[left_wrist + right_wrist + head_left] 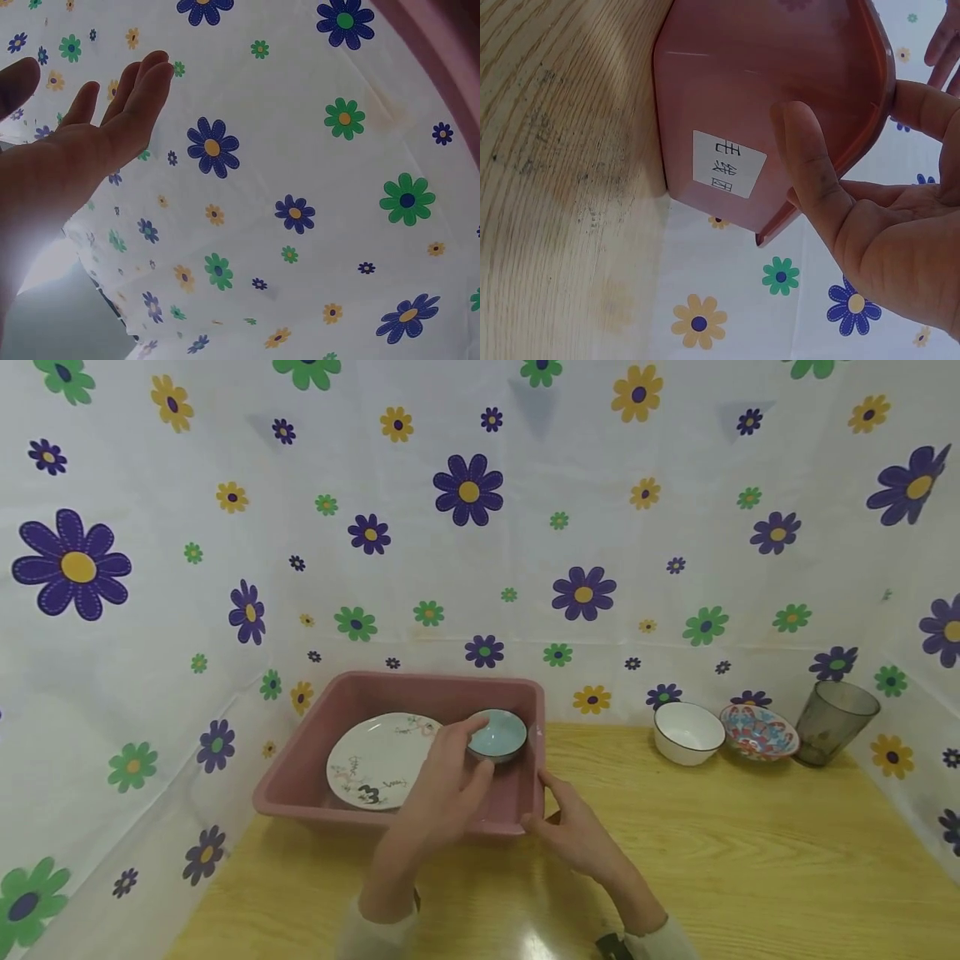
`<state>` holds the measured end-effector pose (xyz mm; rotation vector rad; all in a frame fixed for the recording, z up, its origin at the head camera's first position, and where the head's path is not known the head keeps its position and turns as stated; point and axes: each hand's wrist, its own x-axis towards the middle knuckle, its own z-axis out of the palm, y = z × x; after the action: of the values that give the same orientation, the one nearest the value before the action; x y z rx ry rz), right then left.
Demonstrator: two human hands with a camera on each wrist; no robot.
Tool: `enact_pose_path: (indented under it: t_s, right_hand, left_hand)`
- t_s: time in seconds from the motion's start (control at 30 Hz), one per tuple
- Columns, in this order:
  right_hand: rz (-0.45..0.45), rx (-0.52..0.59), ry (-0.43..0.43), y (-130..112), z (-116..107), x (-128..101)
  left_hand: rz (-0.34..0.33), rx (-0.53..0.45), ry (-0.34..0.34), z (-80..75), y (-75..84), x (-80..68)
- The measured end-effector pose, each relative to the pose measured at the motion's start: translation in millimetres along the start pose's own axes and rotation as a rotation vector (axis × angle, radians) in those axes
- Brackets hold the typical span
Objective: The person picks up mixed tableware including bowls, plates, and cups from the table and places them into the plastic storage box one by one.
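A small pale blue bowl sits in the right part of a dusky pink plastic basin. My left hand reaches over the basin, index finger and thumb beside the bowl. In the left wrist view the left hand has its fingers spread, nothing visible between them. A large white plate with a floral pattern lies left of the bowl, partly behind that hand. My right hand touches the basin's right rim near its front corner. Seen from the right wrist, that hand has fairly straight fingers about the rim.
A white bowl with a dark rim, a red-and-blue patterned bowl and a tinted glass stand at the back right of the wooden table. A white label with handwritten characters is on the basin's outer wall. Flowered cloth surrounds the table.
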<state>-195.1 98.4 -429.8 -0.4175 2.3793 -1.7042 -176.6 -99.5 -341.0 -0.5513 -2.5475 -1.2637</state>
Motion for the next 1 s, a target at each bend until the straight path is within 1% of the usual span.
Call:
enact_pose_path:
  t_s: [0.17, 0.33, 0.43, 0.57, 0.7, 0.8, 0.9, 1.0]
  right_hand:
    - [-0.019, -0.002, -0.024, 2, 0, 5]
    - [-0.027, -0.018, -0.041, 3, -2, 6]
    - [-0.031, -0.030, -0.046, 4, -4, 5]
    - [-0.017, -0.036, -0.046, 3, -7, 2]
    - [-0.002, -0.035, -0.064, 3, -10, 1]
    - [-0.013, -0.054, -0.079, 4, -13, 2]
    - [-0.028, -0.082, -0.072, 6, -18, 3]
    - [-0.021, -0.107, -0.034, 5, -25, 3]
  left_hand:
    - [-0.028, -0.030, 0.007, 1.8, -6.5, -1.6]
    - [-0.047, -0.039, 0.017, 1.2, -10.9, -4.1]
    - [-0.057, -0.013, 0.013, -0.3, -12.2, -5.3]
    - [-0.045, 0.038, 0.017, -2.5, -12.1, -6.0]
    - [-0.056, 0.052, 0.014, -3.0, -12.3, -7.5]
    - [-0.065, 0.047, 0.004, -2.4, -12.9, -7.9]
    - [-0.073, 0.039, 0.001, -2.1, -13.4, -7.5]
    - [-0.073, 0.043, 0.004, -1.6, -14.5, -6.1]
